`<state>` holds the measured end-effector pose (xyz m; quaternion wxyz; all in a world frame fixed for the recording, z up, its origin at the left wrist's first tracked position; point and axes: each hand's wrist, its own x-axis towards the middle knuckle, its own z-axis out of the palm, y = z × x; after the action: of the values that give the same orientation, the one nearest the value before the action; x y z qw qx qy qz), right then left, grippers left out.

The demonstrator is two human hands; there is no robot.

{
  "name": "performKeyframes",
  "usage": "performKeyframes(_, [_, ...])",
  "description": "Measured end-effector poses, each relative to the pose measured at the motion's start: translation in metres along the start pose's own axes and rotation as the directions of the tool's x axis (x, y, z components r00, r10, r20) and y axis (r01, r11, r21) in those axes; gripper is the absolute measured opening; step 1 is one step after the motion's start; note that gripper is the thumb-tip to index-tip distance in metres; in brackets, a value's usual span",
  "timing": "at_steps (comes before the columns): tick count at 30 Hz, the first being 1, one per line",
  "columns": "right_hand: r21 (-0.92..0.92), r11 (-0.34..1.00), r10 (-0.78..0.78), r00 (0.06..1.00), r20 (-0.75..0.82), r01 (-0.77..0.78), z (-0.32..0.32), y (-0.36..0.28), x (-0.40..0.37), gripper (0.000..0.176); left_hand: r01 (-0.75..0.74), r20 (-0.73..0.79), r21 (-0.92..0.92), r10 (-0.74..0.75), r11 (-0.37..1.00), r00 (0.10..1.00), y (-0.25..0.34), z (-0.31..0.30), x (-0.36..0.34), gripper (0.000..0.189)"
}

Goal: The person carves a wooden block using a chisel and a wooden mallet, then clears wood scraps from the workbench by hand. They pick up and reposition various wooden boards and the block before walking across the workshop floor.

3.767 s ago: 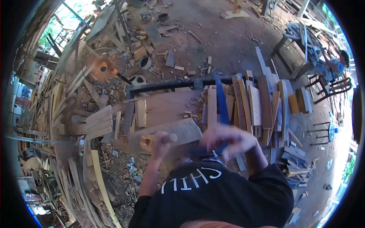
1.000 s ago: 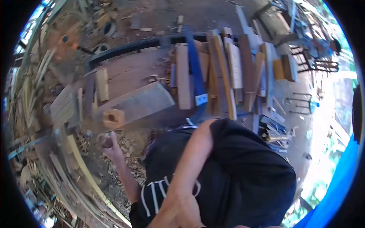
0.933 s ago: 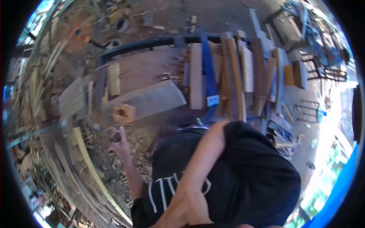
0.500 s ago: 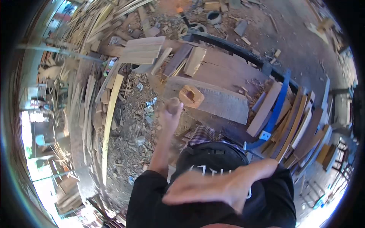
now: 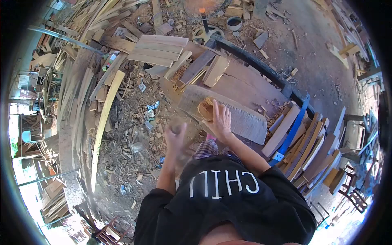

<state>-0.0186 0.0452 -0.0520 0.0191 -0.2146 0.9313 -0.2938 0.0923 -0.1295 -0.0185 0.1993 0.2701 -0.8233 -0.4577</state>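
My left hand (image 5: 175,139), smeared by motion, is closed around a brown, round-ended wooden piece (image 5: 176,129); its kind cannot be made out. It hovers over the littered ground, left of a roughly shaped wooden block (image 5: 205,109) with a dark hollow in its top. My right hand (image 5: 221,121) grips the block's right side, fingers stretched over the rim and partly hiding the hollow. Beneath the block lies a wide, weathered plank (image 5: 245,116).
A saw with a blue frame (image 5: 295,128) leans at the right beside several stacked boards (image 5: 308,143). Pale boards (image 5: 157,50) lie at the upper left. Wood scraps (image 5: 134,139) cover the ground. A dark beam (image 5: 249,61) runs along the far side.
My right hand has come from in front of my chest down onto the wooden block. My left hand has drawn back slightly left and toward me, still holding the round-ended piece.
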Motion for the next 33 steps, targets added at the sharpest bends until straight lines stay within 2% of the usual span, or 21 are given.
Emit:
performKeyframes(3, [0.088, 0.994, 0.053, 0.998, 0.035, -0.056, 0.003, -0.004, 0.011, 0.109, 0.02, -0.046, 0.029, -0.018, 0.999, 0.999, -0.006, -0.007, 0.009, 0.021])
performKeyframes(5, [0.302, 0.931, 0.175, 0.977, 0.117, -0.203, -0.006, -0.024, 0.022, 0.098, 0.101, -0.069, -0.187, -0.115, 0.977, 0.991, 0.01, -0.013, 0.015, 0.02])
performKeyframes(7, [0.344, 0.915, 0.198, 0.977, 0.078, -0.213, 0.004, -0.048, 0.037, 0.092, 0.156, -0.068, -0.142, -0.167, 0.977, 0.984, -0.009, -0.023, 0.02, 0.019])
performKeyframes(8, [0.547, 0.675, 0.262, 0.854, 0.45, -0.496, 0.007, -0.059, 0.051, 0.085, 0.207, -0.07, -0.091, -0.214, 0.974, 0.974, -0.02, -0.03, 0.023, 0.019])
performKeyframes(9, [0.556, 0.339, 0.161, 0.63, 0.76, -0.758, 0.012, -0.07, 0.063, 0.079, 0.207, -0.062, -0.091, -0.213, 0.974, 0.975, -0.03, -0.039, 0.024, 0.019])
performKeyframes(10, [0.557, 0.332, 0.168, 0.629, 0.759, -0.761, 0.024, -0.086, 0.071, 0.079, 0.257, -0.056, -0.151, -0.268, 0.955, 0.962, -0.039, -0.049, 0.024, 0.018])
performKeyframes(12, [0.436, -0.456, -0.245, 0.58, 0.777, -0.776, 0.047, -0.113, 0.085, 0.073, 0.348, -0.071, -0.255, -0.377, 0.902, 0.924, -0.017, -0.061, 0.029, 0.018])
performKeyframes(13, [0.433, -0.463, -0.241, 0.58, 0.779, -0.774, 0.051, -0.117, 0.087, 0.073, 0.353, -0.065, -0.251, -0.38, 0.901, 0.923, -0.026, -0.064, 0.031, 0.018])
performKeyframes(15, [0.292, -0.686, -0.252, 0.594, 0.764, -0.667, 0.057, -0.124, 0.092, 0.064, 0.253, -0.166, -0.182, -0.283, 0.95, 0.945, -0.058, -0.074, 0.029, 0.021])
performKeyframes(17, [0.272, -0.761, -0.134, 0.553, 0.822, -0.589, 0.086, -0.114, 0.086, 0.06, 0.341, -0.142, -0.241, -0.381, 0.909, 0.914, -0.081, -0.085, 0.027, 0.021])
performKeyframes(19, [0.276, -0.744, 0.058, 0.353, 0.934, -0.609, 0.072, -0.114, 0.078, 0.06, 0.368, -0.168, -0.095, -0.379, 0.925, 0.91, -0.079, -0.09, 0.031, 0.024])
performKeyframes(20, [0.205, -0.719, 0.003, 0.292, 0.956, -0.664, 0.071, -0.112, 0.076, 0.064, 0.342, -0.151, -0.129, -0.36, 0.931, 0.921, -0.069, -0.093, 0.033, 0.025])
performKeyframes(21, [0.201, -0.717, 0.009, 0.279, 0.96, -0.668, 0.068, -0.109, 0.071, 0.064, 0.356, -0.151, -0.133, -0.374, 0.925, 0.915, -0.073, -0.092, 0.035, 0.025])
performKeyframes(23, [0.432, -0.276, -0.026, 0.456, 0.89, -0.859, 0.059, -0.101, 0.063, 0.073, 0.35, -0.161, -0.124, -0.367, 0.929, 0.916, -0.089, -0.092, 0.043, 0.025])
performKeyframes(24, [0.429, -0.276, -0.02, 0.452, 0.892, -0.86, 0.047, -0.098, 0.059, 0.073, 0.355, -0.171, -0.088, -0.366, 0.931, 0.915, -0.097, -0.09, 0.048, 0.026])
performKeyframes(25, [0.692, 0.316, 0.17, 0.757, 0.632, -0.649, 0.029, -0.094, 0.054, 0.08, 0.362, -0.161, -0.09, -0.372, 0.928, 0.914, -0.099, -0.089, 0.055, 0.026])
performKeyframes(26, [0.53, 0.82, 0.087, 0.963, 0.255, -0.215, 0.016, -0.087, 0.049, 0.087, 0.35, -0.154, -0.149, -0.372, 0.925, 0.916, -0.1, -0.084, 0.062, 0.025])
performKeyframes(27, [0.518, 0.824, 0.103, 0.961, 0.257, -0.227, 0.008, -0.076, 0.044, 0.087, 0.34, -0.143, -0.207, -0.373, 0.917, 0.917, -0.1, -0.08, 0.069, 0.025])
performKeyframes(28, [0.445, 0.888, 0.062, 0.988, 0.142, -0.12, 0.001, -0.064, 0.04, 0.096, 0.145, -0.099, -0.175, -0.164, 0.974, 0.981, -0.095, -0.078, 0.079, 0.021])
performKeyframes(31, [0.345, 0.938, 0.035, 0.999, 0.0, -0.033, -0.003, -0.029, 0.022, 0.107, 0.286, 0.007, -0.28, -0.296, 0.916, 0.955, -0.069, -0.068, 0.101, 0.021])
performKeyframes(33, [0.063, 0.995, 0.077, 0.996, -0.034, -0.074, -0.002, -0.016, 0.011, 0.105, 0.238, 0.061, -0.284, -0.23, 0.929, 0.971, -0.048, -0.06, 0.114, 0.021])
